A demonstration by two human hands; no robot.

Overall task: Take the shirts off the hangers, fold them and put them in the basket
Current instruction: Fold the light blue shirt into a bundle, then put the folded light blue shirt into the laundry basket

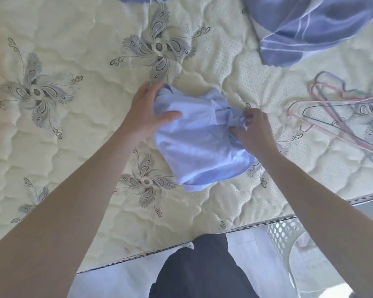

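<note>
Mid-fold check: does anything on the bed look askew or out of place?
The light blue shirt is not flat: its right side is bunched where the right hand pinches it, while the left hand holds its left edge. The hangers lie crossed in a tangled heap on the mattress to the right. Nothing looks damaged.

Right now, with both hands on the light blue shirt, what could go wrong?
1. The shirt is loosely bunched where the right hand pinches it, so the fold may fall open when lifted.
2. The hangers lie just right of it; a swing toward the basket might snag them.
</note>
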